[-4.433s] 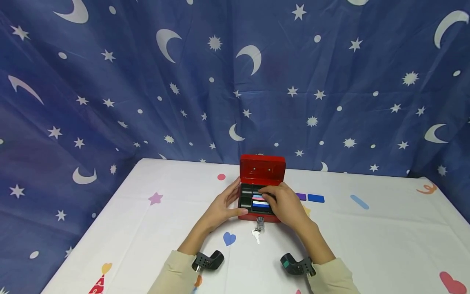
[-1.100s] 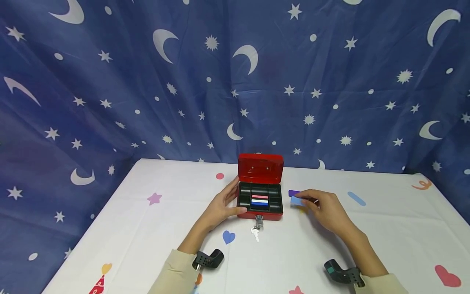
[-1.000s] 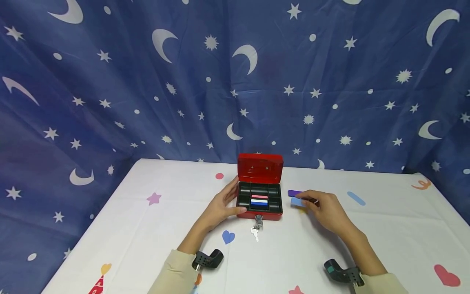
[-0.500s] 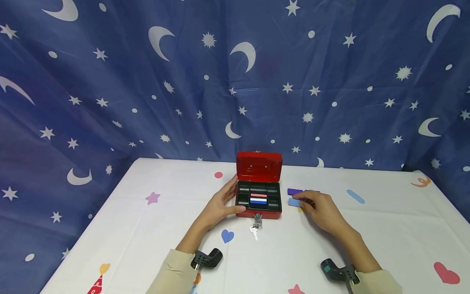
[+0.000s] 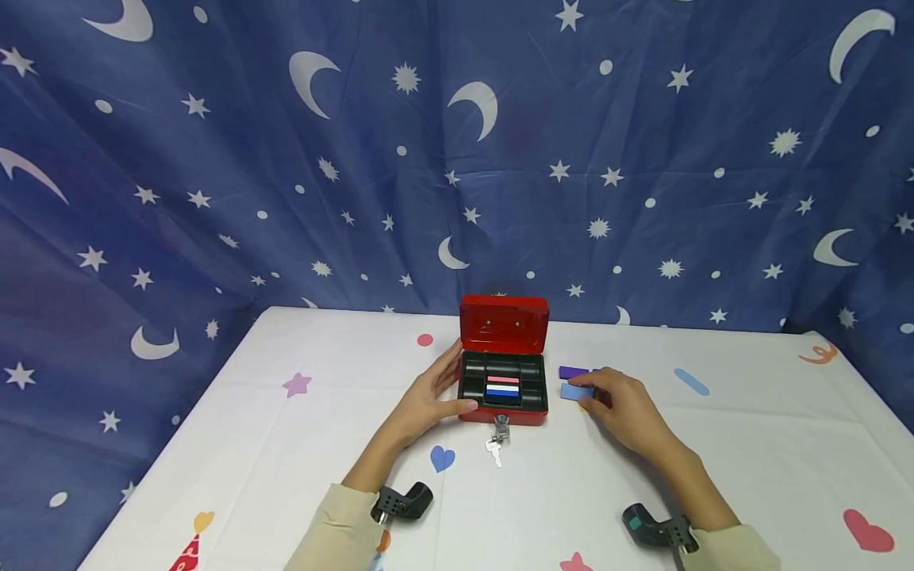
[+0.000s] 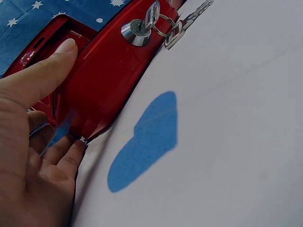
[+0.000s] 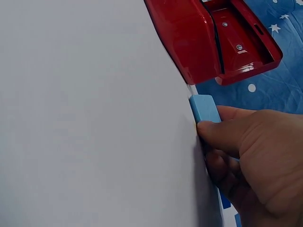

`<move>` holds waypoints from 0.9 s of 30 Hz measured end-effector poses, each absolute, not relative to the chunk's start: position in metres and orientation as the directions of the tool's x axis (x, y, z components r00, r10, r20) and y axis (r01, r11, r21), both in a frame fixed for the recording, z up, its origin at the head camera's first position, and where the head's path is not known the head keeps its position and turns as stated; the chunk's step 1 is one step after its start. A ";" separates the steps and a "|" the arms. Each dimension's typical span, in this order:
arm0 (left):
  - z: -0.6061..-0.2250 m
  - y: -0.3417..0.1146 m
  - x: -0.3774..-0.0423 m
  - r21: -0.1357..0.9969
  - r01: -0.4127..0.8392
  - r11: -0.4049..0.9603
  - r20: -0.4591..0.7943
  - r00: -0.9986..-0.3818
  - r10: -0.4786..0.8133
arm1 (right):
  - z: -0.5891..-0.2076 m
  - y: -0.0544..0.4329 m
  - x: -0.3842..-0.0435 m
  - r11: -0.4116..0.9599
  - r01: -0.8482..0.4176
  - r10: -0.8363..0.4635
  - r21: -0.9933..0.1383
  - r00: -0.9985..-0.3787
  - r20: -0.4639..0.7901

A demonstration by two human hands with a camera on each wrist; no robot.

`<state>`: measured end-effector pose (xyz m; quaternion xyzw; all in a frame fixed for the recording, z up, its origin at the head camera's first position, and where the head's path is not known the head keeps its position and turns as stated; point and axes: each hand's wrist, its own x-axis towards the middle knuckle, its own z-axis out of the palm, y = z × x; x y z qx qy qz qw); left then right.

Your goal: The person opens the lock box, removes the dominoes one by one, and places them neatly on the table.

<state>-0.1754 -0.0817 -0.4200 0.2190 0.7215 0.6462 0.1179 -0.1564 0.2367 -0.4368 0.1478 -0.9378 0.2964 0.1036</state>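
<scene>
A red cash box stands with its lid raised, a black compartment tray inside. In the tray's front middle compartment sit a pink block, a white block and a blue block. My left hand holds the box at its left side, thumb at the front corner, fingers along the side. To the right of the box, my right hand pinches a light blue block between thumb and fingers, low at the table. A purple block lies just behind it.
Keys hang from the lock at the box's front. A darker blue block is mostly hidden behind my right hand. The white tablecloth has printed shapes; a starry blue curtain rises behind the table.
My right hand has taken the light blue block out of the tray and brought it down on the table in front of the purple block. The left hand stays at the box.
</scene>
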 end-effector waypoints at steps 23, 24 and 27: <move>-0.420 -0.081 -0.175 0.985 0.155 0.075 0.102 -0.878 0.467 | -0.440 0.236 -0.156 0.798 -0.325 -0.197 -0.508 -0.936 0.291; -0.419 -0.081 -0.175 0.985 0.154 0.072 0.103 -0.878 0.468 | -0.441 0.236 -0.156 0.799 -0.325 -0.196 -0.506 -0.936 0.292; -0.419 -0.082 -0.175 0.986 0.155 0.066 0.106 -0.876 0.470 | -0.442 0.236 -0.157 0.801 -0.324 -0.194 -0.503 -0.936 0.294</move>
